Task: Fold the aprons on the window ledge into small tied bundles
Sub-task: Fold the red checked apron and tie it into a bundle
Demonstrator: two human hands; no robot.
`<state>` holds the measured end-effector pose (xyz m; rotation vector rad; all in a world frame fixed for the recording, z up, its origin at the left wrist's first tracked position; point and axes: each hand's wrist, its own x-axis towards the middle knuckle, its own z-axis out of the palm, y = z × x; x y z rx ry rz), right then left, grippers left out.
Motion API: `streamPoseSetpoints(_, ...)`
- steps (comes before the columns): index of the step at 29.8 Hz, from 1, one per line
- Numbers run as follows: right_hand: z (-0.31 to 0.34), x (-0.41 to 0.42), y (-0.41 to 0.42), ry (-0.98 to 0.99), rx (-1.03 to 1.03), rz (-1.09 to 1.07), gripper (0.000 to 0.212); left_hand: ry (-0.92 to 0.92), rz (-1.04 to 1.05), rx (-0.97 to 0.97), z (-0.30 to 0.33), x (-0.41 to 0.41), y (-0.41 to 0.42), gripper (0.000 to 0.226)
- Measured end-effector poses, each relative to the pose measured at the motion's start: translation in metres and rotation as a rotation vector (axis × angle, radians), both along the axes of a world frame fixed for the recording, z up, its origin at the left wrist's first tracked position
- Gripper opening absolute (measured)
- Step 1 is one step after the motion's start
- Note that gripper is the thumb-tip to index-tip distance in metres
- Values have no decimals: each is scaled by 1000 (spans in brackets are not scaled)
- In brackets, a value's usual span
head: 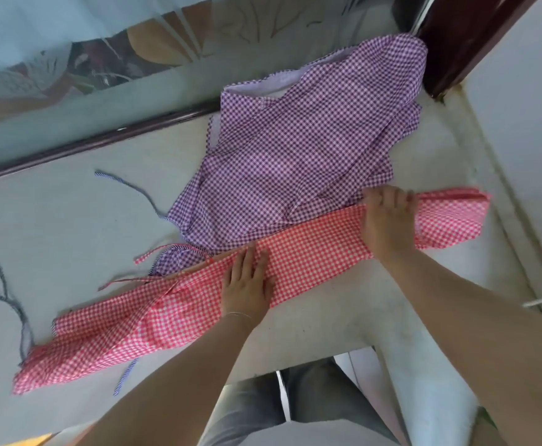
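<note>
Pressing flat, your left hand (247, 284) lies with straight fingers on the middle of the pink gingham apron (311, 255), a thin bracelet (239, 314) at its wrist. Your right hand (387, 217) curls its fingers over the far edge of the same apron, gripping the cloth. The apron is folded into a long narrow band on the window ledge (70, 220), its long axis running from the near left to the far right. Beyond it, touching and partly under its edge, the purple gingham apron (295, 156) lies crumpled, its ties (128, 185) trailing left.
</note>
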<state>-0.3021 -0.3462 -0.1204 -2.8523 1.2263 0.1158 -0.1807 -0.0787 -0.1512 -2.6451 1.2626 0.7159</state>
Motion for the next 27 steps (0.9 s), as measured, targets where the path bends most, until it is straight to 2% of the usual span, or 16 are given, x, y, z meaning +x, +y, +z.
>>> streamPoseSetpoints(2,10,20,38,-265,210,155,24,12,18,-6,0,-1,-2,59)
streamPoseSetpoints(3,16,32,63,-291,380,241,21,17,8,-19,2,1,-2,58)
streamPoseSetpoints(5,18,52,115,-162,670,356,22,48,-5,-43,6,6,-2,58)
streamPoseSetpoints(7,8,64,153,-141,814,353,24,110,6,-90,8,17,7,64)
streamPoseSetpoints(9,-5,67,169,-170,794,299,26,119,-16,-135,14,28,22,65)
streamPoseSetpoints(11,-13,72,178,-111,675,351,33,37,9,-203,19,35,45,55)
streamPoseSetpoints(14,-11,80,191,113,530,420,50,-153,154,-310,22,44,83,43)
streamPoseSetpoints(18,-3,103,217,320,405,398,62,-261,422,-248,21,64,131,39)
streamPoseSetpoints(21,-2,122,248,296,527,273,71,-151,479,-58,20,81,158,40)
streamPoseSetpoints(24,-9,127,259,214,743,120,92,-52,446,-55,20,92,160,37)
streamPoseSetpoints(27,-14,130,265,189,767,71,110,12,413,-58,22,107,169,46)
